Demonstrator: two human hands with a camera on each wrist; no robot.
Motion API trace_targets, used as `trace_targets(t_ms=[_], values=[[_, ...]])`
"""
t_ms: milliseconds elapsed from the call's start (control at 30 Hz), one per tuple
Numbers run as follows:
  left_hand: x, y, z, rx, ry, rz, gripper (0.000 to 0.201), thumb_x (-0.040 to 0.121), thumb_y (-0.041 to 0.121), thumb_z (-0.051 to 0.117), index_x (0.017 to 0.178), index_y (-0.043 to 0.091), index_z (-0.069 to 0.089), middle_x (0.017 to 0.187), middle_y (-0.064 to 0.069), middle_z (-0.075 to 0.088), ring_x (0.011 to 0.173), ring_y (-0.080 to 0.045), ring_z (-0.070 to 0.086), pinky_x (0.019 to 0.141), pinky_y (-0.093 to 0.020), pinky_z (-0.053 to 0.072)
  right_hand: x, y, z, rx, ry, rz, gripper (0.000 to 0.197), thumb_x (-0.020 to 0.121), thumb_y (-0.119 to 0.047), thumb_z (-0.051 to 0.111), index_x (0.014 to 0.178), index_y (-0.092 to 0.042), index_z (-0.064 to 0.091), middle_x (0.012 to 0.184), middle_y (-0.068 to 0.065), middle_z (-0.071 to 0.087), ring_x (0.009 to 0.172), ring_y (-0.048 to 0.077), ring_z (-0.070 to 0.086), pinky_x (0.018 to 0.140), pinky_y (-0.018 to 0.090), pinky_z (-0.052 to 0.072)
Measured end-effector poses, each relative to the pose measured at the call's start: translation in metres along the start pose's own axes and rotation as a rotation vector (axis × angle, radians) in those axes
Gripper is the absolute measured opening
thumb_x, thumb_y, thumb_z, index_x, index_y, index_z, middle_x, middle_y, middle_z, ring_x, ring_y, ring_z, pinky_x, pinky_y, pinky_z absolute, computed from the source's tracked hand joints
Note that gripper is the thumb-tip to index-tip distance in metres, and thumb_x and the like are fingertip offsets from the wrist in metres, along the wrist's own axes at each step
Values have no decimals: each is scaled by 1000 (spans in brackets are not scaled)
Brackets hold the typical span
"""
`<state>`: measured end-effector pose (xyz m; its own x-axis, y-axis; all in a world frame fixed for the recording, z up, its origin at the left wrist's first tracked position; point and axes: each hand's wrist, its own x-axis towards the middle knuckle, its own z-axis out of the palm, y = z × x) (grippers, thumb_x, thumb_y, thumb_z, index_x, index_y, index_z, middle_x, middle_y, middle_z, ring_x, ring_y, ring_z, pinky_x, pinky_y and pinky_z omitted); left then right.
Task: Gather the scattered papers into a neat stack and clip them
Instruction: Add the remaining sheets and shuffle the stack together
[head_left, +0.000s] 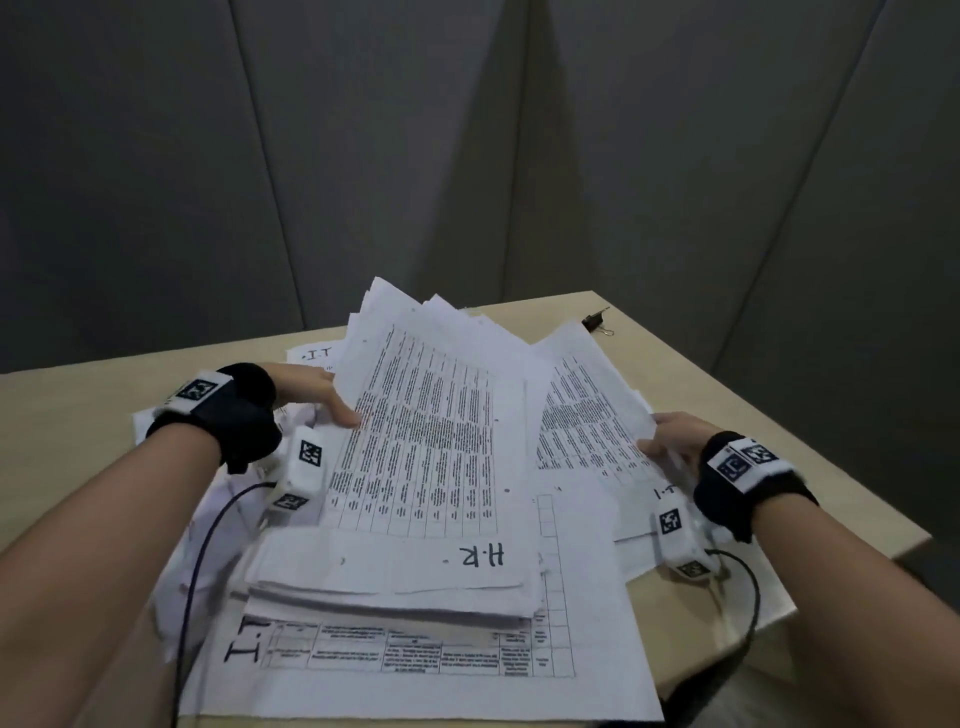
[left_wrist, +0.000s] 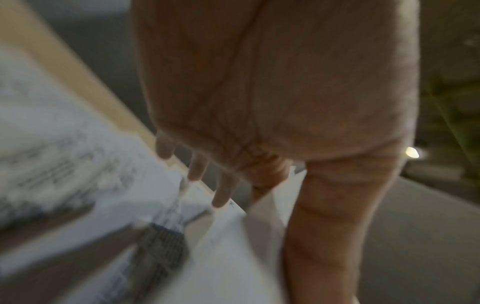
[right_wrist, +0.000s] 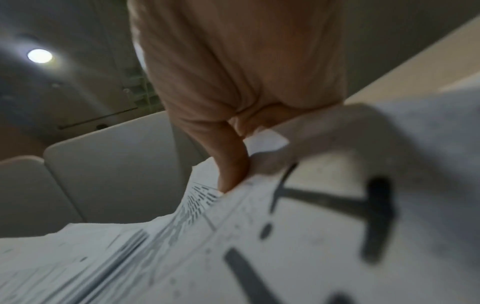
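Printed white papers lie scattered over a beige table (head_left: 753, 405). My left hand (head_left: 317, 400) holds the left edge of a thick bundle marked "H.R" (head_left: 431, 493), thumb on top, and the bundle's far end is raised and fanned. In the left wrist view, paper (left_wrist: 228, 257) sits between the thumb and the index finger of that hand (left_wrist: 270, 176). My right hand (head_left: 670, 441) grips the right edge of a thinner sheaf (head_left: 587, 421) with the thumb (right_wrist: 233, 164) pressed on its top sheet (right_wrist: 285, 246). A black binder clip (head_left: 596, 322) lies at the table's far right, away from both hands.
A large sheet marked "I.T" (head_left: 415, 675) lies under the bundle at the near edge. Another "I.T" sheet (head_left: 317, 356) lies beyond my left hand, and crumpled sheets (head_left: 171, 426) lie under the left wrist. Grey padded panels (head_left: 467, 156) stand behind the table. Black cables trail from both wrists.
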<state>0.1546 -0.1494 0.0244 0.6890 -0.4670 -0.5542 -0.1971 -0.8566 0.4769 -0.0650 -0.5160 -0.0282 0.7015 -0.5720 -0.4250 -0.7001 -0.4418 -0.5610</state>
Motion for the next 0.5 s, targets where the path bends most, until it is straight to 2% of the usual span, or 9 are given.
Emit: trace_targets(t_ms=[33,67,100,167,233,300,333,433,500], values=[[-1,1,0,59,-1,-31,61,56,39,83,107,8,68,114,-13,68,105,-22,58,102,-35,39,-2,-5,-1,-13,16,-5,32,90,-3,54,121,-2,54,118,17,58,103,24,53,92,37,44],[3,2,1,132,41,-32,57,66,40,78,110,6,67,119,-13,65,110,-23,56,107,-37,35,-5,-12,-1,-22,24,-10,25,91,-2,52,116,-3,55,114,17,58,103,27,54,89,36,44],[-3,7,3,192,76,-59,50,76,39,72,113,5,64,124,-11,62,115,-24,54,108,-37,33,-6,-16,0,-37,35,-22,27,91,-1,51,117,-2,55,111,16,59,105,28,55,89,35,44],[7,16,-1,171,191,-45,44,89,33,60,120,3,56,130,-5,55,122,-26,49,100,-31,36,-6,-23,2,-71,48,-39,33,91,-2,51,124,-1,54,116,17,60,112,31,55,94,36,44],[19,27,-4,119,280,6,39,95,28,53,126,5,51,130,-5,52,125,-27,47,93,-28,37,-8,-27,6,-108,21,-62,37,91,-5,53,127,-4,53,123,17,58,111,29,55,91,33,44],[40,32,-7,-30,341,68,45,92,29,56,127,1,52,132,-11,54,122,-31,51,99,-33,41,-9,-31,9,-131,-4,-61,37,91,-9,55,127,-6,53,125,14,57,104,25,55,84,29,42],[46,35,-7,-72,355,87,52,88,32,59,127,0,52,134,-14,54,121,-32,52,102,-36,40,-8,-31,10,-122,-13,-61,36,90,-9,56,126,-5,54,124,13,58,102,24,54,85,29,42],[69,25,4,-130,374,33,78,80,39,71,140,-1,38,145,-14,42,132,-31,42,109,-34,33,-5,-31,14,-34,-32,-56,36,84,-5,62,120,0,57,115,14,62,97,22,55,87,29,44],[83,14,10,-144,345,-20,113,53,54,82,142,2,36,144,-15,43,129,-32,45,107,-37,38,-5,-32,15,-14,-43,-51,38,82,-5,67,118,0,57,116,14,63,94,20,55,83,26,42]])
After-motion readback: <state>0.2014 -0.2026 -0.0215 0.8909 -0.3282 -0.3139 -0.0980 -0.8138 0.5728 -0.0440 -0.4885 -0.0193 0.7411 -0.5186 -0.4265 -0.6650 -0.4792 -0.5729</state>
